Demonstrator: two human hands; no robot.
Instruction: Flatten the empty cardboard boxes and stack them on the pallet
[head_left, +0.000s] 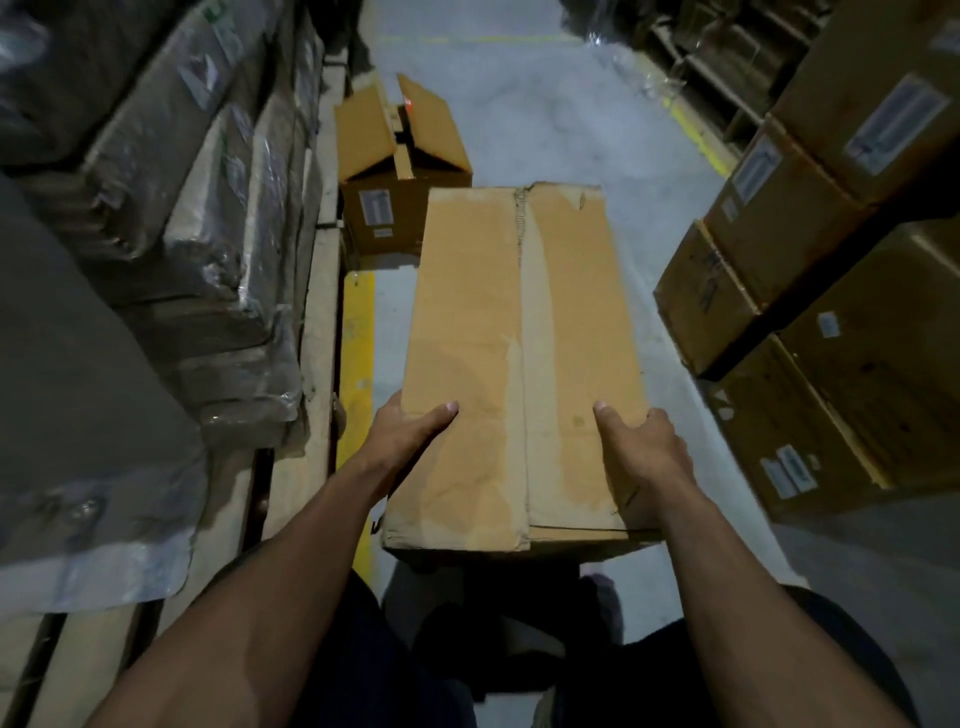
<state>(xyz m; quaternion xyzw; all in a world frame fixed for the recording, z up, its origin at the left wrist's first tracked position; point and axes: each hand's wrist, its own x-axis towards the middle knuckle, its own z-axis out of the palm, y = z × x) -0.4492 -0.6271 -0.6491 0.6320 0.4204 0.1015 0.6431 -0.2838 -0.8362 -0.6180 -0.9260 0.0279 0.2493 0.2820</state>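
Flattened box (519, 364): long brown cardboard, folded flat, held out in front of the person above the grey aisle floor (545, 119); paler strip runs lengthwise down its middle; far end torn and ragged at the seam; near end shows layered edges.
Left hand (410, 431): grips the box's left edge near the person's end; thumb lies on top, fingers wrapped under and hidden.
Right hand (644, 447): grips the right edge, same end; thumb on top, fingers curled round the edge, tips hidden below.
Grip state: both hands clamped on the cardboard, thumb against fingers, one per side.
Open box (400, 171): second carton standing on the floor just past the flat one's far end, top flaps up and splayed, white label on its near side, not flattened.
Left side: shrink-wrapped stacked goods (171, 208) on wooden pallet boards (322, 322); yellow floor line (357, 374) runs alongside, beside the box's left edge.
Right side: stacked labelled cartons (810, 260), well apart from the hands.
Person: dark trousers (374, 649) visible below the box; bare forearms.
Lighting: dim; far shelving blurred.
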